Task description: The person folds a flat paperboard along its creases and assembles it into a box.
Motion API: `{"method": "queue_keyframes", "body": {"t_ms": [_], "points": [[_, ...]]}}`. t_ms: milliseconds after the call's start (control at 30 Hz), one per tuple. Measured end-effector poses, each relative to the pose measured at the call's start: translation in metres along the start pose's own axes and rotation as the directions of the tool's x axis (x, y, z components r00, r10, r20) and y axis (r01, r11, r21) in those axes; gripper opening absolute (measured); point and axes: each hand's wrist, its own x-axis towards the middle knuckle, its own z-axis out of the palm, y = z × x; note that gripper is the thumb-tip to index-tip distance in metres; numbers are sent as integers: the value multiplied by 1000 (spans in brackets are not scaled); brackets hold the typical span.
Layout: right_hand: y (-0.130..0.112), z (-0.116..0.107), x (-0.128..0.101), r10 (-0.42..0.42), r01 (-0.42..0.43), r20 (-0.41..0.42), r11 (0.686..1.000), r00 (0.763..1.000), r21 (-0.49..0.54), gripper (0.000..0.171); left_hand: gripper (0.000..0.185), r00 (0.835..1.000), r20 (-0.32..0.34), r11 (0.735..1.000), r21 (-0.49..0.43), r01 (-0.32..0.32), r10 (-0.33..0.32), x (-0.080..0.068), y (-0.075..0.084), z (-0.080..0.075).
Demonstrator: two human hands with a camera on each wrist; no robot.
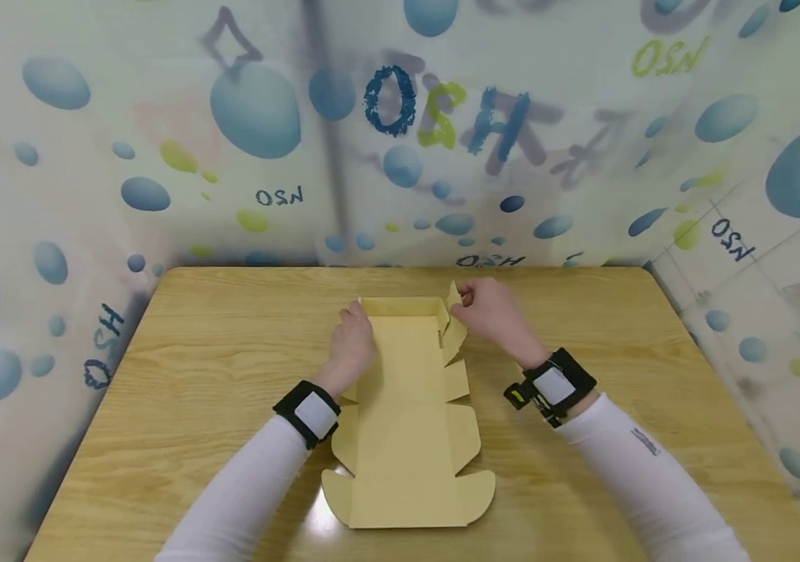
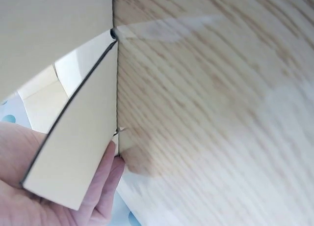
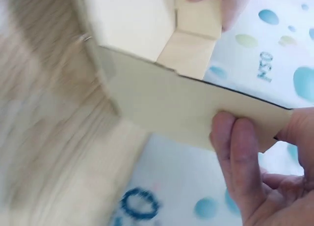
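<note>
A die-cut cardboard box blank (image 1: pixel 403 406) lies lengthwise on the table, its far end wall raised and several side flaps along both edges. My left hand (image 1: pixel 353 343) grips its far left corner. In the left wrist view, fingers (image 2: pixel 105 182) of that hand press the outside of a side panel (image 2: pixel 73 132); part of the hand is hidden behind the cardboard. At the far right, my right hand (image 1: pixel 489 308) pinches a raised side flap (image 1: pixel 454 336). The right wrist view shows two fingertips (image 3: pixel 233 132) on the outer face of this long flap (image 3: pixel 167 100), with the thumb on its other side.
The wooden table (image 1: pixel 217 351) extends on both sides of the cardboard. Behind it hangs a pale curtain (image 1: pixel 343 195) with blue and green spots and letters. The nearer side flaps (image 1: pixel 466 437) and rounded end tabs (image 1: pixel 477 499) spread outward.
</note>
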Motion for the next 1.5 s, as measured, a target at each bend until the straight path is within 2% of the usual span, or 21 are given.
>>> {"method": "queue_keyframes", "body": {"t_ms": [133, 233, 400, 600, 767, 933, 1067, 1167, 1233, 1367, 1500], "points": [[-20, 8, 5, -70, 70, 5, 997, 998, -30, 16, 35, 1000, 4, 1000, -28, -2, 2, 0, -3, -3], [-27, 9, 7, -91, 90, -9, 994, 996, -55, 17, 34, 1000, -9, 999, -35, -12, 12, 2, -4, -5], [-29, 8, 8, -87, 87, -3, 994, 996, -61, 11, 34, 1000, -12, 1000, -28, -4, 4, 4, -5, -7], [-31, 11, 7, -106, 106, 0, 992, 994, -68, 25, 30, 1000, -7, 1000, -30, -4, 4, 3, -5, -9], [-27, 17, 4, -108, 110, 28, 991, 994, -74, 18, 29, 1000, 0, 1000, -26, 15, -15, -1, -5, -7], [-11, 22, 4, -113, 120, 118, 992, 986, -50, 56, 31, 1000, -17, 1000, -11, -10, 10, -2, -4, -4], [2, 24, 4, -126, 136, 187, 990, 974, -41, 53, 34, 1000, -23, 1000, -19, -11, 11, 0, -2, -4], [9, 25, 5, -152, 162, 165, 986, 974, -45, 54, 35, 1000, -11, 1000, -24, 4, -5, 1, -1, -4], [12, 26, 6, -149, 157, 144, 987, 978, -44, 65, 36, 1000, -10, 1000, -19, 8, -8, 1, -1, -4], [17, 28, 6, -68, 76, 123, 995, 990, -65, 95, 32, 1000, -19, 1000, 8, -10, 10, 1, -1, -3], [18, 29, 3, -18, 25, 101, 997, 995, -74, 106, 32, 999, -42, 1000, -3, -7, 7, -1, -1, -1]]}}
